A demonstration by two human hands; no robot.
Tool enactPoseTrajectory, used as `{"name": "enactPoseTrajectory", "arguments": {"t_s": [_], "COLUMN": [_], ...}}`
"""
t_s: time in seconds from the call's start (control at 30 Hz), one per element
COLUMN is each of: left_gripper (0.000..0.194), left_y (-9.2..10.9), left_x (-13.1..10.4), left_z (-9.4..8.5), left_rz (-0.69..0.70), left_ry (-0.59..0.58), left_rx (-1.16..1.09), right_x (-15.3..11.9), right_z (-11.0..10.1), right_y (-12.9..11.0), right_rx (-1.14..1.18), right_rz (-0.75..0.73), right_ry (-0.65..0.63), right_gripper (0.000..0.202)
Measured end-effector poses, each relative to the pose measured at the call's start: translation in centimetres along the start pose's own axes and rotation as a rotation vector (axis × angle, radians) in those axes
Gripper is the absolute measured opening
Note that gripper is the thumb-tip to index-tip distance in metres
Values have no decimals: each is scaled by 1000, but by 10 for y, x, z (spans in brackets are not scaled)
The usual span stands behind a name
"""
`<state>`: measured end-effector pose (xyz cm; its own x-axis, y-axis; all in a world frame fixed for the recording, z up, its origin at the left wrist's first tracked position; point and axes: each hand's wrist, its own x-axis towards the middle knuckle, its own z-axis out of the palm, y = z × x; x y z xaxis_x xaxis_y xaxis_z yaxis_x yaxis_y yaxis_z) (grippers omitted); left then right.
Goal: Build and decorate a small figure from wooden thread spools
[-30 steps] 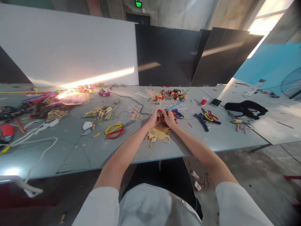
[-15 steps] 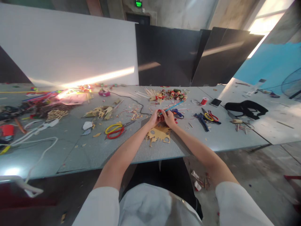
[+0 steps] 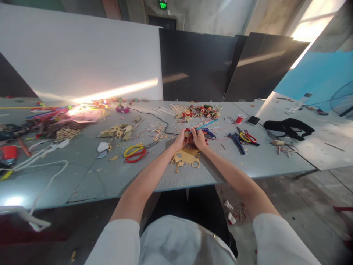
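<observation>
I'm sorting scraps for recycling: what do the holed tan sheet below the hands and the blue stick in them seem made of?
Tan sheet: probably cardboard or thin wood, matte, judging by its dull face and ragged edges.
Blue stick: perhaps plastic, given its bright, even colour, or painted wood; finish too small to tell.

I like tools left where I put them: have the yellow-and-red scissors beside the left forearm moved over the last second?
No, the scissors lie in the same place against the table's front edge.

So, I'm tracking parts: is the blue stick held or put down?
Held: the right hand grips the blue stick, its far end jutting past it.
</observation>
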<state>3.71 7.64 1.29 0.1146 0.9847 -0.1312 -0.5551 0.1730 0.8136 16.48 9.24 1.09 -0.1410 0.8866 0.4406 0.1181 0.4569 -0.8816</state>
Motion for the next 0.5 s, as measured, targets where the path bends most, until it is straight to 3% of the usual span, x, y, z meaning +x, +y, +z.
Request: {"name": "enactPoseTrajectory", "arguments": {"t_s": [0.5], "left_gripper": [48], "left_y": [-2], "left_x": [1], "left_z": [-2], "left_rz": [8], "left_ry": [-3], "left_rx": [4], "right_x": [4], "right_z": [-1], "right_y": [9], "right_rx": [-82], "right_rz": [-57], "right_ry": [-21], "right_gripper": [61]}}
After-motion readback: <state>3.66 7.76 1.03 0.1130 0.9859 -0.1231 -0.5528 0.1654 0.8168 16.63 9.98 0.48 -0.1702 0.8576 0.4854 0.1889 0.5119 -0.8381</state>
